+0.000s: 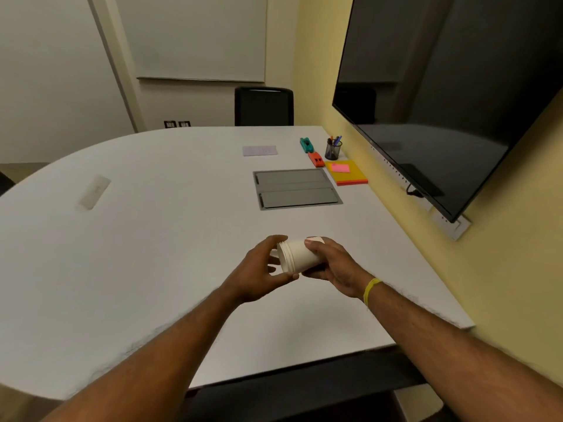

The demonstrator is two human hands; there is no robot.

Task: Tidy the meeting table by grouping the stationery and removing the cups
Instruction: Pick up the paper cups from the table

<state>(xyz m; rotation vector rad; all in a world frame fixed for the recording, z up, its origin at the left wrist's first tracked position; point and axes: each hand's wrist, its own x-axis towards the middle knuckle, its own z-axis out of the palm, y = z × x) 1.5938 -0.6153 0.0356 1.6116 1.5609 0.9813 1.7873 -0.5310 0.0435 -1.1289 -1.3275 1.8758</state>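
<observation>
The white paper cups (297,255) are nested into a short stack and held on their side above the near middle of the meeting table (152,239), rims pointing left. The stack looks light and thin-walled, so it probably crushes under a hard squeeze; the rolled rims are likely the stiffest part, and the smooth sides could slip. A gentle wrap around the body, or a pinch at the rims, seems the safest hold.

The right hand (330,263) is closed around the body of the stack, thumb on top. The left hand (259,269) has thumb and fingertips closed on the rim end, steadying it. A yellow wristband (371,290) sits on the right wrist.

Farther off, at the far right of the table near the wall, stationery is already grouped: a mesh pen holder (333,149), a teal stapler (306,144), an orange stapler (316,159) and a sticky-note pad (347,172). A grey cable hatch (297,188) lies just left of the pad. A pale lilac paper (260,150) lies apart, and a pale flat strip (94,191), hard to identify, lies at the far left.
</observation>
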